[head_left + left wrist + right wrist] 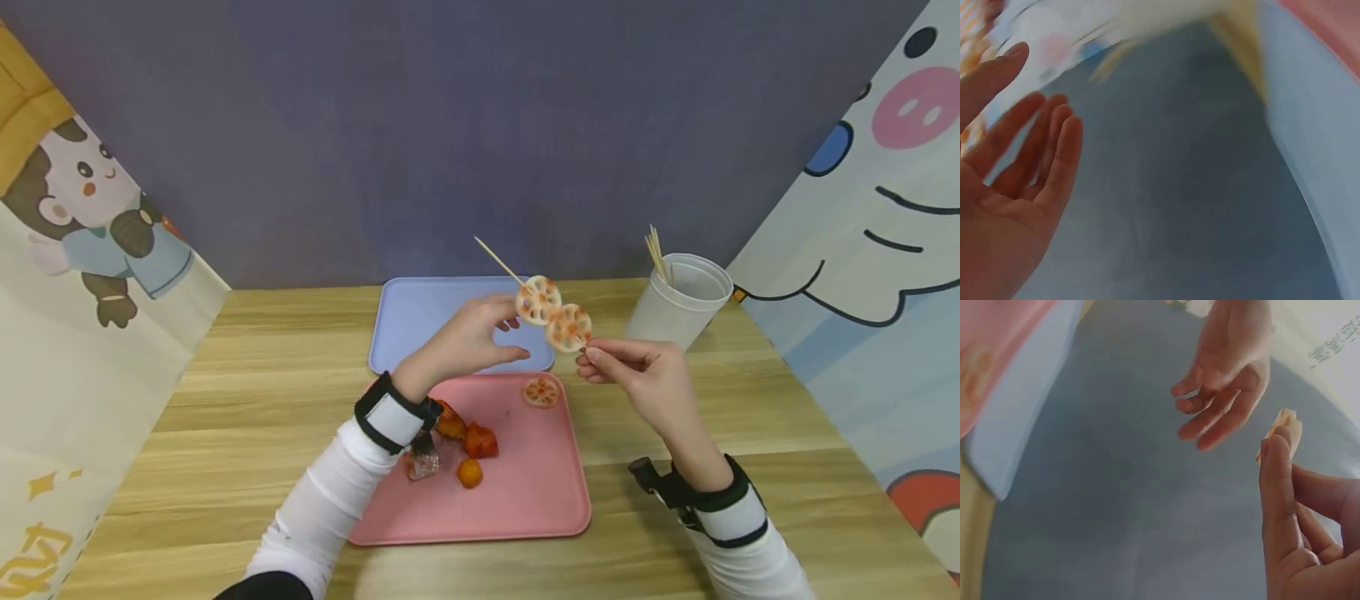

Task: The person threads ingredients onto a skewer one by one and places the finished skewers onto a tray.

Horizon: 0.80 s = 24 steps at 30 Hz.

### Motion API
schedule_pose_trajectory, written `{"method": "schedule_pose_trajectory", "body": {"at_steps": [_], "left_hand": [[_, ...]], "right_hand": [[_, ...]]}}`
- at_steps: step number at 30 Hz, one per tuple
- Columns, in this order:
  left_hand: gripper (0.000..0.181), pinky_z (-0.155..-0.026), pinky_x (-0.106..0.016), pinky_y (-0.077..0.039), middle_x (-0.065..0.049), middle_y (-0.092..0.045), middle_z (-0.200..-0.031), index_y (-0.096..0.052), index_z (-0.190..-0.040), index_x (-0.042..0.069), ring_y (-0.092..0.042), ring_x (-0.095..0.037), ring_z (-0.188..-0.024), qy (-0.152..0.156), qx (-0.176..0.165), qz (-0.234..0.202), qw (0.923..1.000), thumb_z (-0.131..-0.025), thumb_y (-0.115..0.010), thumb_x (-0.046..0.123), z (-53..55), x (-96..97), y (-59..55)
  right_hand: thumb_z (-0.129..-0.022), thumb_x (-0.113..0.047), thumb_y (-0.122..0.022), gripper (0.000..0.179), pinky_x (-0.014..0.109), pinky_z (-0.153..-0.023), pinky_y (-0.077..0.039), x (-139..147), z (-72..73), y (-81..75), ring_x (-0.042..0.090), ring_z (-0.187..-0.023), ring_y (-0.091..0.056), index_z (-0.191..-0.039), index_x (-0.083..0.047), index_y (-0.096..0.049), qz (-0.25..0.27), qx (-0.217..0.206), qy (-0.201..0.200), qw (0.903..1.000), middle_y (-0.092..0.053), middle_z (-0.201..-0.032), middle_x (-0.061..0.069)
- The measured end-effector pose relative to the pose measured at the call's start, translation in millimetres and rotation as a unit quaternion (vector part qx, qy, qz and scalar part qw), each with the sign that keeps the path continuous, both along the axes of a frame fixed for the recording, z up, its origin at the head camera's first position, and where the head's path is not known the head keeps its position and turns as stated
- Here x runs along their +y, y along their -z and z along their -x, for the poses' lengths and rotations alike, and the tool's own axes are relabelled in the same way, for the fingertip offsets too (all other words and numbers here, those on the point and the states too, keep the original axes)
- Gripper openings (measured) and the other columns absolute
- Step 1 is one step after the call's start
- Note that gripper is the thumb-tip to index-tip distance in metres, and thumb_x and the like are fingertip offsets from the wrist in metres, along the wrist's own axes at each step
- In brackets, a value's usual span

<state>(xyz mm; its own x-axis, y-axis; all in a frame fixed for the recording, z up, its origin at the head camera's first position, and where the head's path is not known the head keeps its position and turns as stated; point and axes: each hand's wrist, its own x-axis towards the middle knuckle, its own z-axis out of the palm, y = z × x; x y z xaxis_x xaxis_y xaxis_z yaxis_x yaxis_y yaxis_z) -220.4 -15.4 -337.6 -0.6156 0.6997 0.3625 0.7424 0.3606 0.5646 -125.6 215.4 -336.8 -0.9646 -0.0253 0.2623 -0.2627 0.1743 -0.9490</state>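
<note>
My right hand [637, 371] pinches the lower end of a thin wooden skewer [498, 260] between thumb and fingers. Two round lotus root slices [538, 300] with reddish specks are threaded on it, and its bare pointed end slants up to the left. In the right wrist view a slice [1288, 431] shows edge-on above the pinching fingertips. My left hand [480, 337] is held beside the slices, over the blue tray [450, 292], with thumb and fingers spread apart. Nothing lies between them in the left wrist view, where the palm [1010, 212] faces the camera.
A pink tray [525, 508] holds another lotus root slice [541, 392], an orange ball [469, 473] and red-brown pieces [480, 440], partly hidden by the left wrist strap. A white cup [678, 304] with several skewers [657, 254] stands at the right, before a grey wall [480, 142].
</note>
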Motion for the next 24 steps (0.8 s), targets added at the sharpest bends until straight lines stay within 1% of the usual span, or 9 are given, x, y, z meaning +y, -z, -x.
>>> {"method": "schedule_pose_trajectory", "body": {"at_steps": [1, 3, 6, 10, 14, 16, 20, 22, 24], "left_hand": [[0.041, -0.082, -0.026, -0.05, -0.002, -0.065, -0.108, -0.066, -0.115, 0.012, -0.06, -0.016, -0.094, 0.011, 0.035, 0.038, 0.9986, -0.076, -0.079, 0.016, 4.4, 5.6, 3.0], [0.041, -0.086, -0.025, -0.048, -0.001, -0.064, -0.114, -0.067, -0.116, 0.012, -0.058, -0.016, -0.102, 0.038, 0.077, 0.1, 0.9914, -0.077, -0.077, 0.015, 11.3, 15.8, 9.6], [0.035, -0.093, -0.026, -0.045, 0.001, -0.064, -0.117, -0.068, -0.115, 0.015, -0.054, -0.016, -0.109, 0.079, 0.1, 0.17, 0.9772, -0.081, -0.074, 0.015, 18.3, 28.0, 22.2], [0.03, -0.091, -0.028, -0.044, 0.002, -0.065, -0.114, -0.069, -0.113, 0.017, -0.054, -0.016, -0.104, 0.115, 0.121, 0.233, 0.9581, -0.084, -0.07, 0.012, 24.3, 40.3, 40.0], [0.031, -0.089, -0.027, -0.046, 0.003, -0.064, -0.113, -0.07, -0.113, 0.017, -0.054, -0.015, -0.102, 0.131, 0.132, 0.277, 0.9426, -0.084, -0.066, 0.006, 28.0, 49.6, 55.3], [0.034, -0.091, -0.027, -0.046, 0.003, -0.064, -0.113, -0.069, -0.113, 0.018, -0.054, -0.015, -0.103, 0.136, 0.133, 0.293, 0.9371, -0.082, -0.067, 0.002, 28.3, 52.3, 60.0], [0.041, -0.092, -0.028, -0.046, 0.003, -0.063, -0.11, -0.07, -0.111, 0.019, -0.053, -0.014, -0.105, 0.144, 0.129, 0.306, 0.9321, -0.076, -0.072, 0.0, 27.0, 55.8, 64.8], [0.04, -0.091, -0.029, -0.047, 0.003, -0.063, -0.108, -0.07, -0.111, 0.019, -0.054, -0.014, -0.104, 0.148, 0.136, 0.31, 0.9292, -0.075, -0.075, 0.003, 26.1, 57.0, 67.0], [0.039, -0.091, -0.03, -0.047, 0.003, -0.063, -0.108, -0.07, -0.111, 0.02, -0.054, -0.014, -0.103, 0.151, 0.146, 0.32, 0.9239, -0.075, -0.076, 0.007, 25.1, 58.2, 69.0]], "right_hand": [[-0.088, -0.002, -0.064, 0.027, 0.031, -0.064, -0.057, 3.5, 1.3, 2.0, 0.013, -0.07, -0.072, -0.103, 0.02, -0.063, -0.002, 0.0, 0.002, 1.0, -0.074, -0.08, -0.006], [-0.088, -0.001, -0.064, 0.026, 0.03, -0.064, -0.057, 10.1, 3.3, 6.4, 0.012, -0.07, -0.071, -0.103, 0.021, -0.062, -0.005, 0.001, 0.008, 1.0, -0.074, -0.08, -0.006], [-0.088, 0.001, -0.063, 0.026, 0.029, -0.064, -0.057, 19.0, 5.2, 12.2, 0.011, -0.069, -0.071, -0.103, 0.023, -0.061, -0.004, 0.006, 0.016, 0.9998, -0.073, -0.079, -0.007], [-0.088, 0.0, -0.064, 0.028, 0.027, -0.063, -0.057, 29.2, 6.0, 16.5, 0.01, -0.068, -0.071, -0.103, 0.023, -0.06, -0.01, 0.011, 0.039, 0.9991, -0.073, -0.078, -0.008], [-0.088, -0.003, -0.065, 0.03, 0.025, -0.062, -0.056, 38.8, 5.4, 17.8, 0.008, -0.067, -0.071, -0.104, 0.022, -0.061, -0.02, 0.007, 0.068, 0.9975, -0.073, -0.076, -0.009], [-0.088, -0.004, -0.064, 0.031, 0.024, -0.062, -0.056, 42.9, 5.2, 18.3, 0.008, -0.067, -0.071, -0.104, 0.022, -0.06, -0.026, 0.003, 0.078, 0.9966, -0.073, -0.076, -0.01], [-0.089, -0.005, -0.064, 0.031, 0.024, -0.062, -0.056, 49.1, 5.3, 20.2, 0.007, -0.066, -0.07, -0.105, 0.021, -0.061, -0.045, -0.001, 0.101, 0.9939, -0.072, -0.075, -0.012], [-0.089, -0.006, -0.065, 0.031, 0.023, -0.062, -0.056, 51.7, 5.2, 21.6, 0.006, -0.067, -0.07, -0.105, 0.02, -0.062, -0.06, -0.001, 0.11, 0.9921, -0.072, -0.075, -0.013], [-0.089, -0.006, -0.065, 0.029, 0.023, -0.062, -0.056, 53.9, 4.7, 22.8, 0.005, -0.067, -0.07, -0.104, 0.019, -0.063, -0.071, -0.001, 0.118, 0.9905, -0.071, -0.075, -0.015]]}}
